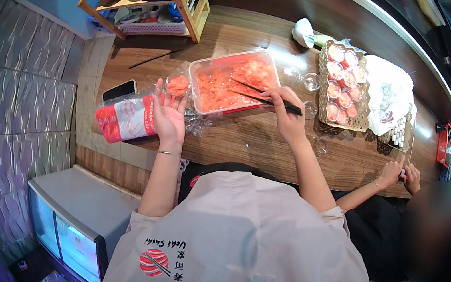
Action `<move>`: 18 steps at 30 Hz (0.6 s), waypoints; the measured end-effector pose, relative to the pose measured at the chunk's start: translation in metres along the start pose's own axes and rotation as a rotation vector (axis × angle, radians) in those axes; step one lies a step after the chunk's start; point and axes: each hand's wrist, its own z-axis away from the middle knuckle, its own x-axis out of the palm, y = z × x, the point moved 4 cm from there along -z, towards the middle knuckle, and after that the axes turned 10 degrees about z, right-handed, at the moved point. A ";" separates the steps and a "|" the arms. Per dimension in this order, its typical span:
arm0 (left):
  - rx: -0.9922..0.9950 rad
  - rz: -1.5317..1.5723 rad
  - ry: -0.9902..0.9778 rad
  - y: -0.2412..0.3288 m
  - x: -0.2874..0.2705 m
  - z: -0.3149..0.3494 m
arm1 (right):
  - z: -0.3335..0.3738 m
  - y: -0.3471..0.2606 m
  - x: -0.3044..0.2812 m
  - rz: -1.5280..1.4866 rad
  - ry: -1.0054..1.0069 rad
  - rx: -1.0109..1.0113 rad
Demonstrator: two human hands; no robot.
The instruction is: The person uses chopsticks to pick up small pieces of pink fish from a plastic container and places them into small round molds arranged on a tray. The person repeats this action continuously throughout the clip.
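My left hand [166, 121] is palm up, its fingers round a small clear cup [178, 85] filled with pink shreds that look like pickled ginger. In my right hand [284, 117] is a pair of black chopsticks [293, 109]. Their tips reach into the shreds in a rectangular plastic tub [237, 109], which stands between my hands. A red and white plastic package [129, 119] lies beside my left wrist, and crumpled clear plastic [196, 122] rests between that hand and the tub.
Several filled cups [342, 82] stand in a gold tray [321, 115] at the right, beside a white plastic bag [386, 94]. Empty clear cups [311, 82] sit near the tub. A phone [120, 91] lies left, a wooden rack [196, 13] behind. A co-worker's hands [392, 175] are at right.
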 end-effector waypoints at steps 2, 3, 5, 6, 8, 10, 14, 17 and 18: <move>0.001 0.012 0.026 0.008 -0.005 0.000 | -0.001 0.014 0.006 0.022 -0.073 0.067; 0.006 0.016 0.025 0.011 -0.010 -0.001 | 0.000 0.020 0.012 0.001 -0.087 0.101; 0.014 0.022 0.036 0.016 -0.014 0.000 | 0.000 0.033 0.027 -0.091 -0.087 0.221; 0.017 0.025 0.046 0.018 -0.017 0.000 | 0.000 0.040 0.034 -0.100 -0.083 0.258; 0.020 0.040 0.054 0.022 -0.020 0.001 | 0.000 0.061 0.050 -0.119 -0.076 0.331; 0.020 0.067 0.050 0.024 -0.024 0.001 | -0.001 0.071 0.058 -0.133 -0.056 0.351; 0.012 0.055 0.056 0.026 -0.028 0.002 | -0.005 0.062 0.054 -0.033 -0.013 0.274; 0.004 0.038 0.058 0.024 -0.028 0.000 | -0.008 0.057 0.037 -0.127 0.060 0.271; -0.001 0.037 0.060 0.023 -0.030 -0.001 | -0.008 0.056 0.031 -0.178 0.087 0.280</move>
